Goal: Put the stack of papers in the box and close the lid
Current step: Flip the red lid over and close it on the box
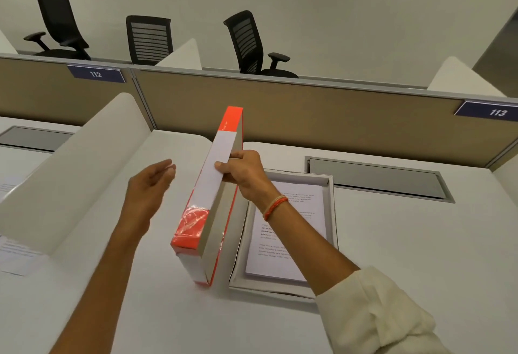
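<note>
2 hands are in my view, and only 1 has a hold on anything. My right hand's fingers (224, 167) pinch the upper edge of the lid (213, 199), thumb on the white outer face and the rest curled behind on the grey inner side; the right hand (244, 174) reaches across above the box. My left hand (150, 188) hovers just beside the lid's outer face, fingers loose and slightly curled, touching nothing.

The lid stands on its long edge on the desk (420, 255), orange and white, tilted a little, its lower edge just beside the left wall of the box (332, 213). The box sits open toward the middle of the desk, nearer the back partition than the front edge. The stack of papers (288, 236) already lies flat inside it, printed side up.

So I judge the loading step done and the closing step in hand. The next move calls for tipping the lid rightward over the box, open side down, squaring its corners with the box walls, with my left hand steadying the near end so it seats without catching the top sheet.
</note>
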Motion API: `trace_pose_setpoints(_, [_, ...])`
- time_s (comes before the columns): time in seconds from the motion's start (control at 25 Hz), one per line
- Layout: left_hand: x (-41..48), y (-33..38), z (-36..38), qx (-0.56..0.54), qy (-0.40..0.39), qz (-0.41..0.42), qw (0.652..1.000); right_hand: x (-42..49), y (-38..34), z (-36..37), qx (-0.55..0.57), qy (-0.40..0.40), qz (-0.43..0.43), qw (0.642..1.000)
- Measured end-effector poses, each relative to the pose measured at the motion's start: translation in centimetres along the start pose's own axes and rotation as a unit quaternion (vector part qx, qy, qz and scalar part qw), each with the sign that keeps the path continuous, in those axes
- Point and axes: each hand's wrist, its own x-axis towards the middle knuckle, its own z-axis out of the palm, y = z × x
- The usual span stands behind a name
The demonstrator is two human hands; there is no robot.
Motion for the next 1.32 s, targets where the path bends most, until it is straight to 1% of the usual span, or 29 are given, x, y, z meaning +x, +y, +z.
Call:
trace_pose_setpoints(0.16, [0.8,-5.8,3.7,-0.001,-0.113,-0.103,0.988,-2.6,-0.8,-2.8,0.013,0.0,0.003,1.0])
trace_pose_setpoints(0.32, [0.0,-9.1,6.8,-0.022,-0.189,-0.154,0.97,-4.6,-1.8,-5.5,0.053,-0.016,0.003,0.998])
trace_pose_setpoints(0.4, [-0.6,-9.8,8.1,-0.098,-0.231,-0.197,0.948,-5.5,-2.1,-7.2,0.092,-0.034,0.0,0.995])
trace_pose_setpoints(0.48, [-0.9,-10.4,9.2,-0.188,-0.272,-0.23,0.915,-6.3,-2.1,-9.1,0.129,-0.042,-0.002,0.991])
trace_pose_setpoints(0.52, [-1.0,-10.5,9.6,-0.212,-0.289,-0.231,0.905,-6.6,-2.0,-10.3,0.139,-0.038,-0.006,0.99])
trace_pose_setpoints(0.56, [-1.0,-10.7,9.9,-0.218,-0.3,-0.219,0.902,-7.0,-1.8,-11.7,0.138,-0.031,-0.013,0.99])
trace_pose_setpoints(0.6, [-1.0,-10.8,10.2,-0.214,-0.3,-0.2,0.908,-7.5,-1.6,-13.3,0.122,-0.024,-0.022,0.992])
trace_pose_setpoints(0.64, [-1.0,-10.7,10.3,-0.198,-0.286,-0.177,0.92,-8.0,-1.2,-15.0,0.09,-0.017,-0.031,0.995])
trace_pose_setpoints(0.72, [-1.4,-10.1,10.6,-0.133,-0.241,-0.134,0.952,-9.2,0.1,-18.2,-0.007,-0.002,-0.039,0.999])
trace_pose_setpoints(0.76, [-1.5,-9.9,10.9,-0.099,-0.223,-0.112,0.963,-9.6,1.0,-19.3,-0.06,0.013,-0.034,0.998])
trace_pose_setpoints(0.84, [-1.8,-9.5,11.9,-0.035,-0.205,-0.074,0.975,-9.8,3.2,-20.9,-0.151,0.066,-0.009,0.986])
trace_pose_setpoints(0.96, [-2.3,-9.5,13.9,0.055,-0.181,-0.038,0.981,-9.5,6.6,-22.3,-0.222,0.148,0.018,0.963])
trace_pose_setpoints(1.04, [-2.7,-10.0,14.9,0.094,-0.167,-0.013,0.981,-9.2,8.7,-23.1,-0.259,0.176,0.024,0.949])
trace_pose_setpoints(1.2, [-3.6,-11.2,16.1,0.151,-0.168,0.011,0.974,-8.2,12.2,-24.2,-0.281,0.196,0.036,0.939])
trace_pose_setpoints(1.32, [-3.9,-11.6,17.0,0.166,-0.161,0.022,0.973,-7.4,13.9,-24.9,-0.294,0.2,0.041,0.934])
